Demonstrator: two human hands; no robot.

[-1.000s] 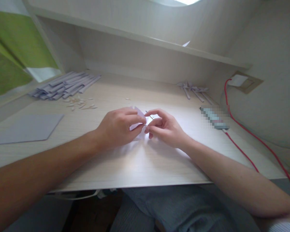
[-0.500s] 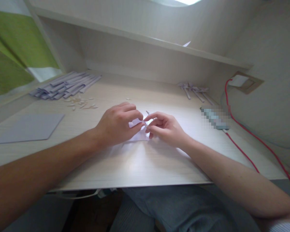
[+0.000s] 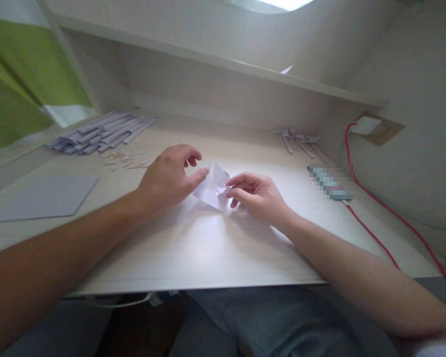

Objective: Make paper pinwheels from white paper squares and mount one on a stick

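Observation:
A small white sheet of paper (image 3: 209, 191), its corners partly bent up, is in front of me just above the desk. My right hand (image 3: 258, 196) pinches its right side between thumb and fingers. My left hand (image 3: 173, 176) is open on the other side, fingers apart and curved. Its thumb tip lies close to the paper's upper left edge; whether they touch I cannot tell. Behind the right fingertips a thin dark metal tip (image 3: 228, 174) pokes out, the rest of it hidden.
Rolled paper tubes (image 3: 104, 130) are piled at the back left, with cotton swab pieces (image 3: 122, 157) before them. A flat paper stack (image 3: 46, 198) lies left. Paper pinwheels (image 3: 299, 139) on sticks are at the back right, near a phone (image 3: 330, 183) on a red cable (image 3: 373, 238).
My left hand has let go of the paper and moved up and to the left, its fingers spreading. The paper has opened out more, while my right hand stays almost in place.

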